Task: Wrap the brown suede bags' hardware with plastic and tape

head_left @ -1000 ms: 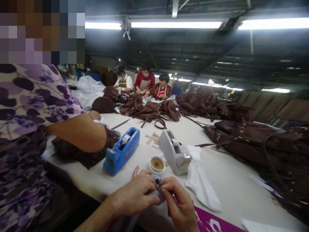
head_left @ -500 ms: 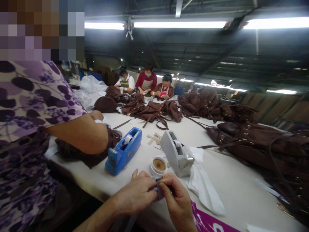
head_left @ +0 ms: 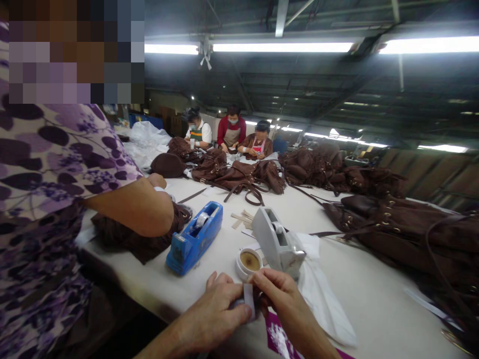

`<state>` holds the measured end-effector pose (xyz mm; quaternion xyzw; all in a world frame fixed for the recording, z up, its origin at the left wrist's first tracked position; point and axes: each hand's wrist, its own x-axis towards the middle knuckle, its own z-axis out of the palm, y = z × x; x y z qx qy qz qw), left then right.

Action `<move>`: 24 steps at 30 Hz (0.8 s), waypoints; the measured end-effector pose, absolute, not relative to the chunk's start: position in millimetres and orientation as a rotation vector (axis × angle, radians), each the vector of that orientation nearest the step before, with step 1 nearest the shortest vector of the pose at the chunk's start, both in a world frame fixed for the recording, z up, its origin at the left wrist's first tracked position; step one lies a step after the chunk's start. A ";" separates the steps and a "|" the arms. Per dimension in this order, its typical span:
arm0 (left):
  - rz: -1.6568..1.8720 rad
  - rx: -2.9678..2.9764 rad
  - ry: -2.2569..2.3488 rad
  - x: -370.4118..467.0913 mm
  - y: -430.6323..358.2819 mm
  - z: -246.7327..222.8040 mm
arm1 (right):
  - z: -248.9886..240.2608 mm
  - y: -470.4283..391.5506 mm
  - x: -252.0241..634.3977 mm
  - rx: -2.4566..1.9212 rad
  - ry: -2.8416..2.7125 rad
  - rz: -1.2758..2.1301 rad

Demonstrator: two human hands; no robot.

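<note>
My left hand (head_left: 215, 306) is closed around a small pale strip (head_left: 248, 295), seemingly paper or tape, which stands up between its thumb and fingers; a greyish piece shows beneath it. Right beside the strip's upper edge, my right hand (head_left: 279, 294) has thumb and forefinger pinched together; what lies between them is too small to make out. Just beyond my fingertips stands a round white tub (head_left: 240, 264) with a yellow-brown filling. Behind it are a grey tape dispenser (head_left: 275, 244) and, to the left, a blue tape dispenser (head_left: 196, 242).
Beige strips (head_left: 243, 219) lie behind the dispensers. White cloth-like material (head_left: 325, 299) and a purple printed sheet (head_left: 275, 331) lie near my right hand. Brown bags (head_left: 396, 234) are piled right and at the back. A co-worker's arm (head_left: 134, 207) reaches in from the left; several people work beyond.
My right hand has turned and shifted slightly right, its fingertips rising. The pale strip in my left hand now shows more fully. The whole view has shifted slightly.
</note>
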<state>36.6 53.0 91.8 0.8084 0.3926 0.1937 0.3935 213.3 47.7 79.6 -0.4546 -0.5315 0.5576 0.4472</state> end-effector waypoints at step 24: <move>0.470 2.088 0.993 31.1 48.0 88.3 | 74.1 51.1 223.2 -1.111 -1.721 1.228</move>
